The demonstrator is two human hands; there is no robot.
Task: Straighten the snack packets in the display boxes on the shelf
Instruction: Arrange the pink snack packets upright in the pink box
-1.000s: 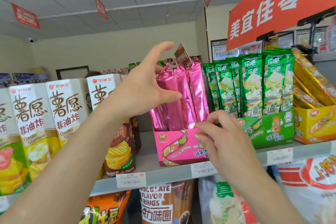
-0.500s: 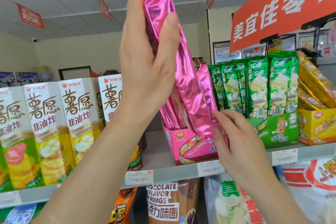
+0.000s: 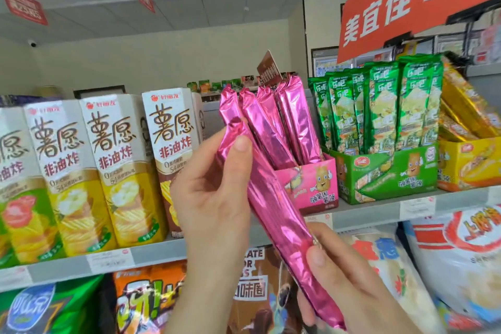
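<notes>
One shelf point(image 3: 379, 211) runs behind both grips. Up and right of the upper grip, the pink box point(image 3: 317, 184) stands on it with more packets point(image 3: 298, 122) standing inside. Out of the box, a pink packet point(image 3: 276, 206) slants between the grips: left hand point(image 3: 214, 198) clasps its top, right hand point(image 3: 349, 287) pinches its bottom

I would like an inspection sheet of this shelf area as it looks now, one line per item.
Surface: grey shelf, stocked.
Job's things: pink packet held tilted outside the pink display box; other pink packets lean in it; green packets stand in green box.
Clutter: nothing seen.
Hands: left hand grips the packet's upper part; right hand holds its lower end.
Cables: nothing seen.
Surroundings: white cartons at left, red sign above.
</notes>
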